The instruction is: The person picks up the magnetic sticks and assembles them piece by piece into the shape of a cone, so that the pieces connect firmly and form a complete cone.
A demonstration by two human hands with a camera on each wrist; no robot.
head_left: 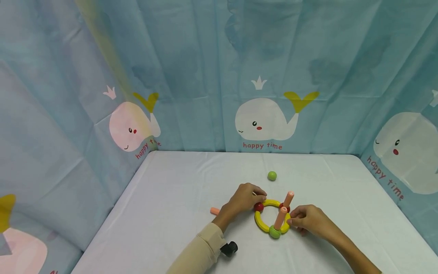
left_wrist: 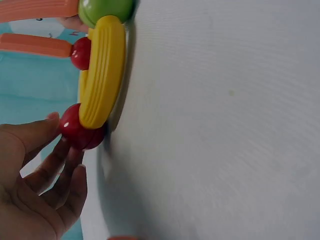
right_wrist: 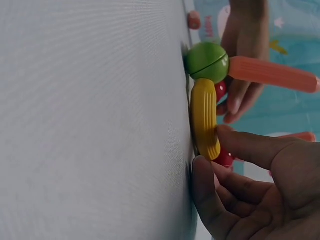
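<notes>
Curved yellow pieces (head_left: 261, 222) joined by balls form a ring lying on the white table. At the ring's near side is a green ball (head_left: 275, 232) with an orange stick (head_left: 280, 219) standing up from it. A second orange stick (head_left: 289, 199) rises from a red ball at the far right. My left hand (head_left: 247, 196) pinches the red ball (left_wrist: 80, 131) on the ring's left between thumb and fingers. On the opposite side, my right hand (head_left: 313, 220) holds a yellow curved piece (right_wrist: 204, 120), thumb on top and index finger low at its outer end.
Beyond the ring lies a loose green ball (head_left: 272, 176). Another orange stick (head_left: 215, 211) lies left of the ring, partly hidden by the left forearm. A blue curtain with printed whales hangs behind the white table (head_left: 184, 179) and along its sides.
</notes>
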